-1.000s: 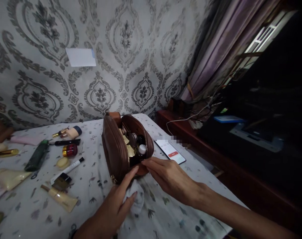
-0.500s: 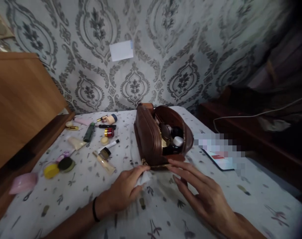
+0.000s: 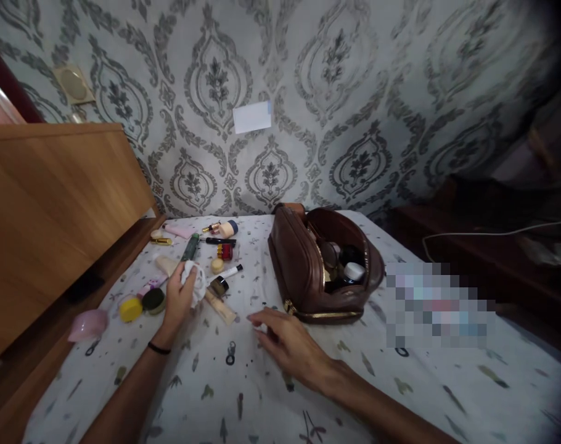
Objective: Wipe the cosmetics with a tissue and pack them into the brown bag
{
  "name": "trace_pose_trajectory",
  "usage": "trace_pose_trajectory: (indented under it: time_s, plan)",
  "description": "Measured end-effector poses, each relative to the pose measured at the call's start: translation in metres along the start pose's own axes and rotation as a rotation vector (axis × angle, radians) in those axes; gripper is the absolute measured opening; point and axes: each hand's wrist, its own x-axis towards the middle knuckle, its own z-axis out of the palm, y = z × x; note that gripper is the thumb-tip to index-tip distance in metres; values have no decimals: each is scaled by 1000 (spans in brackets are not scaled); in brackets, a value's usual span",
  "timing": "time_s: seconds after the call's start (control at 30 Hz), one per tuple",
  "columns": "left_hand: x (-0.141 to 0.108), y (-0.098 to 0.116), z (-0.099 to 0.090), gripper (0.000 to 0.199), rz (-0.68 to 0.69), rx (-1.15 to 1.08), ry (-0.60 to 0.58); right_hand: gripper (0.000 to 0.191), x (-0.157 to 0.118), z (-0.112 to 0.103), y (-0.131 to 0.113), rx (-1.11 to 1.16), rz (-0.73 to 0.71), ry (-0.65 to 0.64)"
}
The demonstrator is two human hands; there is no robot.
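My left hand (image 3: pixel 177 302) is closed around a crumpled white tissue or cloth (image 3: pixel 196 285), among the cosmetics on the left. Just beyond it stands a green tube (image 3: pixel 191 246), and a black-lidded jar (image 3: pixel 218 285) lies to its right. A beige tube (image 3: pixel 221 308) lies below that jar. My right hand (image 3: pixel 292 345) hovers low over the sheet with its fingers stretched forward, holding nothing that I can see. Behind it sits a brown leather bag (image 3: pixel 292 259), unzipped, with several containers inside, among them a white-lidded jar (image 3: pixel 354 271).
On the left lie a yellow jar (image 3: pixel 131 309), a dark green jar (image 3: pixel 153 301), a pink tub (image 3: pixel 87 325) and a red jar with a gold lid (image 3: pixel 225 251). A wooden panel (image 3: pixel 68 228) borders the left side. A blurred-out flat item (image 3: pixel 440 305) lies right of the bag.
My left hand has moved left with the white tissue, from in front of the bag to the cosmetics. My right hand has shifted left from the bag's front edge. The view has turned left.
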Motion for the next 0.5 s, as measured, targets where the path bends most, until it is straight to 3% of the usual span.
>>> trace_pose_trajectory:
  time_s: [0.13, 0.27, 0.5]
  plan:
    - [3, -14, -2, 24, 16, 31, -2, 29, 46, 31, 1, 78, 111, 36]
    - [-1, -18, 0, 23, 70, 121, -88, 39, 82, 55, 2, 55, 197, 146]
    - [-1, -20, -1, 19, 99, 241, -191, 36, 96, 76, 5, -44, 281, 161]
